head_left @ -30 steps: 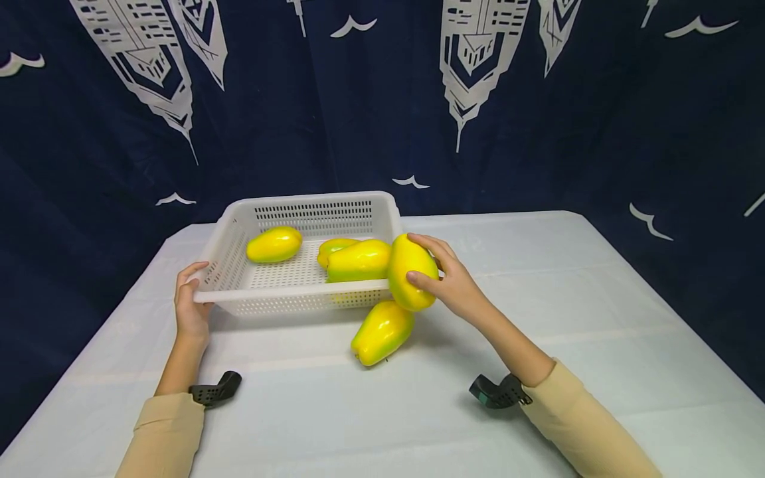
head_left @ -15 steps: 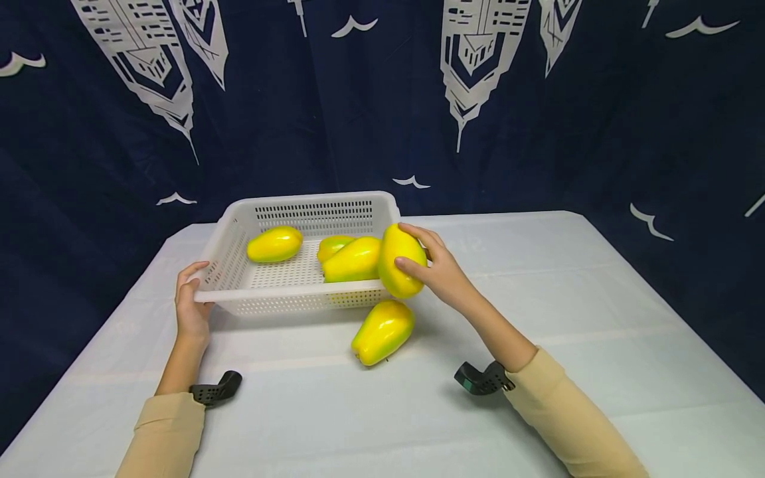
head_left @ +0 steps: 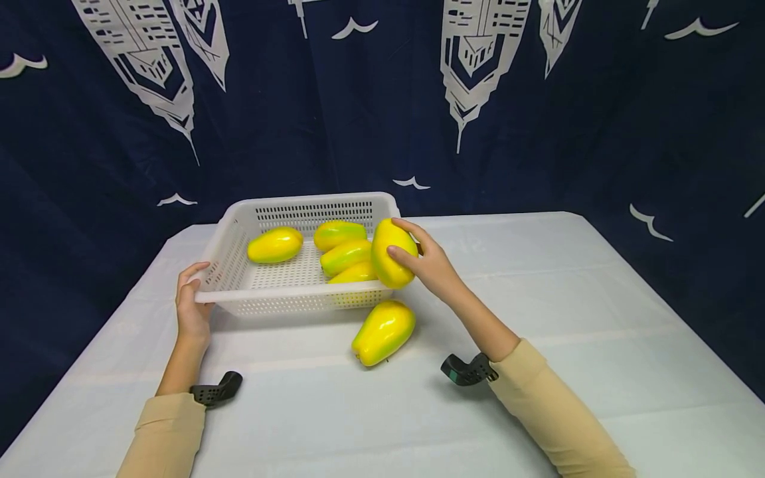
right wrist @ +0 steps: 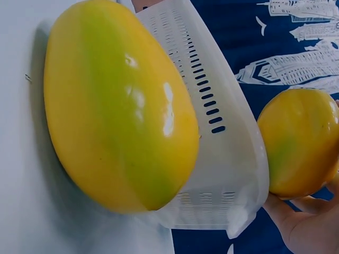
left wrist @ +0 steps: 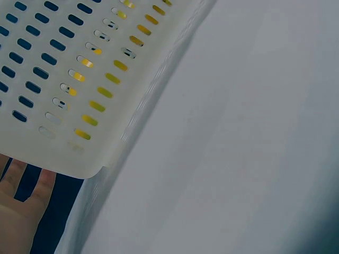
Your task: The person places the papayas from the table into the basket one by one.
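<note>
My right hand [head_left: 439, 269] grips a yellow-green papaya [head_left: 390, 255], with the thumb on its near side. That papaya is at the front right corner of the white plastic basket [head_left: 287, 292], overlapping its rim in the head view. At the basket's front left corner, my left hand [head_left: 192, 312] holds the rim; part of this hand [left wrist: 24, 211] shows beside the slotted wall in the left wrist view. Inside lie one papaya [head_left: 275, 245] at left and three at right, the rear one [head_left: 337, 234] fully in sight. Another papaya [head_left: 382, 334] lies on the table before the basket.
A white cloth covers the table [head_left: 574, 299]. Behind it hangs a dark blue curtain [head_left: 358, 119] with white building prints. Black wrist cameras sit on both wrists, the right one [head_left: 466, 370] just above the tabletop.
My right hand has moved left and up with its papaya, towards the basket. The papayas at the basket's right have shifted, and three now show there. The left hand stays put.
</note>
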`<state>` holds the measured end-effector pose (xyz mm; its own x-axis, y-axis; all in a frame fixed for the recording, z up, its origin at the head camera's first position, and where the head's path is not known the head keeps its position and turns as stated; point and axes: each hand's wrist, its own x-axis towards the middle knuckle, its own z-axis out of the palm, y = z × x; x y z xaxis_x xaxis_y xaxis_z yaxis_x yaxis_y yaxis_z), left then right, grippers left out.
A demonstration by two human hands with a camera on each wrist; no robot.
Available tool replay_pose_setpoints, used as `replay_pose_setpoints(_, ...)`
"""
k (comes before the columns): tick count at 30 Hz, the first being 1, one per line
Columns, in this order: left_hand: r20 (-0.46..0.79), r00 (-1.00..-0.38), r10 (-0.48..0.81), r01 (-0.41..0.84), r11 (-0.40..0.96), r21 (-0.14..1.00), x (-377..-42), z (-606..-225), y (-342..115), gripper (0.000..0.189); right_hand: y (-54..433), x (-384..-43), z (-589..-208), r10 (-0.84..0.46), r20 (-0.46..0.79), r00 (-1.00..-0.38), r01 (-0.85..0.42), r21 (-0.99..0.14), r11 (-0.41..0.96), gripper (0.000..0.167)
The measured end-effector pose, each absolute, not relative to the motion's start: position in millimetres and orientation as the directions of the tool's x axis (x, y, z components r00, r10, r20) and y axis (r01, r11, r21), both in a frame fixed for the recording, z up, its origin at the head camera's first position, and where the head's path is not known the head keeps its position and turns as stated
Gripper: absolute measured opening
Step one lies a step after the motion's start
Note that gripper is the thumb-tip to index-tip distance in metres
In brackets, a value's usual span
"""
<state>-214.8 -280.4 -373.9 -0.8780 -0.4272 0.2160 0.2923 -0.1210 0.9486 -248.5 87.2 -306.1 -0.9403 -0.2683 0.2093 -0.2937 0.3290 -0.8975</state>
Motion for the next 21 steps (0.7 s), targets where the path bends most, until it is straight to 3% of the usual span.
replay_pose_setpoints(11,0.215,-0.874,-0.435,0.289,-0.111,0.951,-215,-374,-280,0.031,77,-257,-309,-0.229,0.256,-0.939,-0.316,-0.905,0.284,0.056)
replay_pose_setpoints(21,0.214,-0.877,-0.429,0.291,-0.122,0.949,-215,-373,-280,0.032,74,-259,-314,-0.229,0.277,-0.933,-0.345,-0.871,0.351,0.062)
